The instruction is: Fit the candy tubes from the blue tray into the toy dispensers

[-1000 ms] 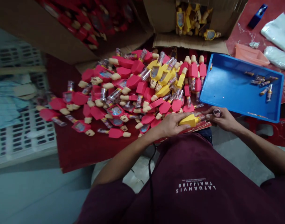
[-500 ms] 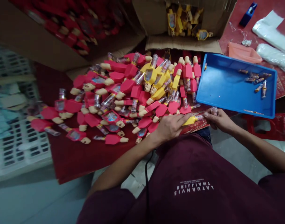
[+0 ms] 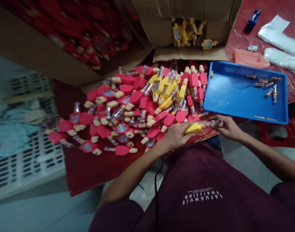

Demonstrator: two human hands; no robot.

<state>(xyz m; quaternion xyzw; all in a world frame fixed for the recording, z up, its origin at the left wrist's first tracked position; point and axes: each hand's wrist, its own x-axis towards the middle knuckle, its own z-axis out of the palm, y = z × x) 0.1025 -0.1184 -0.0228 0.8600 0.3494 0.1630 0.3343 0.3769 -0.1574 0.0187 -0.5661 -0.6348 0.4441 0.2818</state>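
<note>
My left hand (image 3: pixel 176 135) is closed around a yellow toy (image 3: pixel 193 128) at the table's front edge. From the toy's right end a clear tube with a printed wrapper (image 3: pixel 206 124) sticks out. My right hand (image 3: pixel 226 127) has its fingers closed on a clear round-ended piece (image 3: pixel 219 122) at the tube's far end; whether that piece and the tube are joined is hidden by the fingers. Left of my hands lies a pile of red toys (image 3: pixel 135 96) with clear tubes, and a few yellow toys (image 3: pixel 165 91) rest among them.
A blue tray (image 3: pixel 236 93) with several small wrapped tubes stands at the right. Behind the pile are a cardboard box (image 3: pixel 191 54) of yellow toys and another of red ones. An orange dish (image 3: pixel 251 58), plastic bags (image 3: pixel 281 58) and a blue tape dispenser (image 3: pixel 252 21) lie at the back right.
The yellow toy shows more of its body between my hands and is tilted differently. My right hand has turned slightly, so the clear piece's round end faces up. The whole view has shifted a little.
</note>
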